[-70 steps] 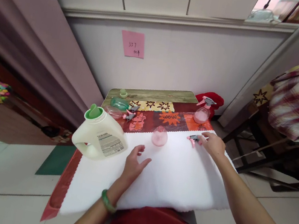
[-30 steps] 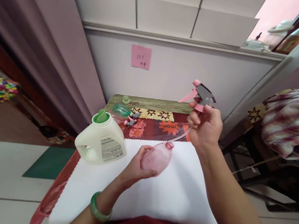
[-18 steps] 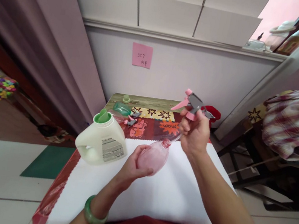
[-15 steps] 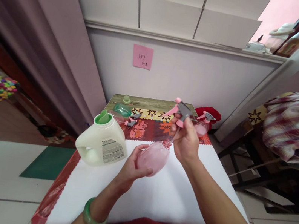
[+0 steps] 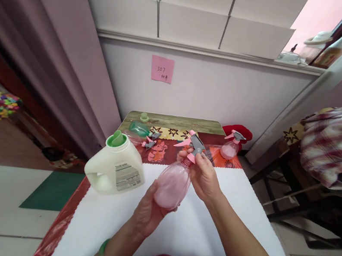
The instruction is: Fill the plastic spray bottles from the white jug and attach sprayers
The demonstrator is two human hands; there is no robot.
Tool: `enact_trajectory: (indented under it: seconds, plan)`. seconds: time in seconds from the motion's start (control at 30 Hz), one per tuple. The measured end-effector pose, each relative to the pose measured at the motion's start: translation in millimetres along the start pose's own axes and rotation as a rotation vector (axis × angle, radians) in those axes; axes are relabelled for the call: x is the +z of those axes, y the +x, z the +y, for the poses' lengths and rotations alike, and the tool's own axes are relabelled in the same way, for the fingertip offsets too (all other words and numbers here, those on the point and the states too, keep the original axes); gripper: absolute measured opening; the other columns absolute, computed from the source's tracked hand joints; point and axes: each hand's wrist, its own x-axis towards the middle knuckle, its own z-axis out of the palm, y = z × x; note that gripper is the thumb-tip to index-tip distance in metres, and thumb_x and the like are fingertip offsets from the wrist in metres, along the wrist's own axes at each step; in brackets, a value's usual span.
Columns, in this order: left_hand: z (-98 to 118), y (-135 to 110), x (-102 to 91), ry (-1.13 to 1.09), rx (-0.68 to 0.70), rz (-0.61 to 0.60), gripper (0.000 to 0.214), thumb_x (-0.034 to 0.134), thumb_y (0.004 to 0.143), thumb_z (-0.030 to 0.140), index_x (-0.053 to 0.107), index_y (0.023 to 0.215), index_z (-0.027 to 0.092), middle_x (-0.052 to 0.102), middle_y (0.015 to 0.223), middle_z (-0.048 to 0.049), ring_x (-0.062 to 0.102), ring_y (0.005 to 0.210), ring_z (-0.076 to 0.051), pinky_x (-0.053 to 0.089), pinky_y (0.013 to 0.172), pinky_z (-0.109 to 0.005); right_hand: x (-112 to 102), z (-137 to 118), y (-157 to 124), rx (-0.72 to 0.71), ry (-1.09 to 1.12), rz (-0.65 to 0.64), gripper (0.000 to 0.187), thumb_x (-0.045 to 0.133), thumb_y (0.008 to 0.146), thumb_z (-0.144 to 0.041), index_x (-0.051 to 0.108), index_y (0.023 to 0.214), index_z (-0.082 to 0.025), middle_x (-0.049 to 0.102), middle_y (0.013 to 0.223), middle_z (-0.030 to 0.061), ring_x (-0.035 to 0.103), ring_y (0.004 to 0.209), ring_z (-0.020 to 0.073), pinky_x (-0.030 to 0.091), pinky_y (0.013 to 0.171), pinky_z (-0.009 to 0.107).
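Note:
A pink see-through spray bottle (image 5: 172, 187) is tilted above the white mat, with pale contents inside. My left hand (image 5: 152, 212) is wrapped round its lower body. At the bottle's neck, my right hand (image 5: 205, 175) grips the grey and pink trigger sprayer (image 5: 196, 146), whose collar sits at the mouth. Whether its thread is engaged cannot be seen. To the left stands a large cream-coloured jug (image 5: 115, 166) with a green spout (image 5: 116, 138) in its open top. A second pink spray bottle (image 5: 229, 148) is upright at the back right.
Behind the jug, a green spray bottle (image 5: 139, 129) and a pink one (image 5: 134, 138) lie on their sides. A small green cap (image 5: 144, 117) is at the table's back edge. White mat (image 5: 205, 234) covers the front. Plaid cloth (image 5: 340, 145) is piled at the right.
My right hand has lowered the trigger sprayer onto the bottle's neck, and its tube has gone inside. The bottle is more upright, and my left hand has shifted lower around it.

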Motion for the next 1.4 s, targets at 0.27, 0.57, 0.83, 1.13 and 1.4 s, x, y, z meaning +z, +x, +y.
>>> enact_trajectory:
  seconds: [0.27,0.57,0.83,1.13,1.4]
  plan:
    - [-2.1,-1.7,1.7,-0.034,-0.203,-0.208,0.079,0.061,0.086,0.072,0.065,0.129,0.005,0.076,0.108,-0.0223,0.076,0.092,-0.034,0.062,0.063,-0.033,7.5,-13.5,1.9,-0.137,-0.078,-0.046,0.032,0.079,0.084,-0.051,0.073,0.101,-0.025,0.078,0.098,0.0027,0.073,0.101,0.0234,0.053,0.105,0.043]
    - [-1.3,-1.8,5.3,-0.009,-0.153,-0.214,0.077,0.054,0.089,0.073,0.064,0.129,0.008,0.077,0.1,-0.0208,0.076,0.076,-0.026,0.057,0.052,-0.027,-0.6,-3.8,-8.3,-0.156,-0.234,-0.005,0.038,0.078,0.081,-0.057,0.074,0.098,-0.023,0.078,0.098,0.0069,0.07,0.11,0.0294,0.052,0.104,0.049]
    - [-2.6,-6.5,8.8,0.012,-0.145,-0.218,0.08,0.049,0.089,0.077,0.065,0.126,0.007,0.076,0.094,-0.0202,0.073,0.067,-0.023,0.05,0.044,-0.023,11.9,-5.8,-13.8,-0.104,-0.107,0.003,0.036,0.077,0.082,-0.056,0.071,0.097,-0.023,0.077,0.094,0.0043,0.073,0.092,0.023,0.058,0.091,0.039]
    - [-1.7,-9.9,9.2,0.024,-0.196,-0.176,0.084,0.048,0.085,0.082,0.07,0.115,0.006,0.077,0.087,-0.0192,0.069,0.054,-0.019,0.042,0.038,-0.022,13.2,-2.9,-16.5,-0.069,-0.042,0.043,0.037,0.076,0.083,-0.059,0.07,0.097,-0.024,0.077,0.092,0.0025,0.074,0.09,0.0224,0.057,0.094,0.039]
    - [2.4,-12.8,13.6,0.05,-0.2,-0.162,0.083,0.046,0.086,0.081,0.07,0.114,0.007,0.076,0.086,-0.0191,0.069,0.053,-0.019,0.042,0.039,-0.022,11.6,-3.4,-22.1,-0.128,-0.121,-0.019,0.044,0.074,0.083,-0.062,0.072,0.105,-0.024,0.077,0.097,0.0059,0.073,0.096,0.0242,0.054,0.099,0.041]
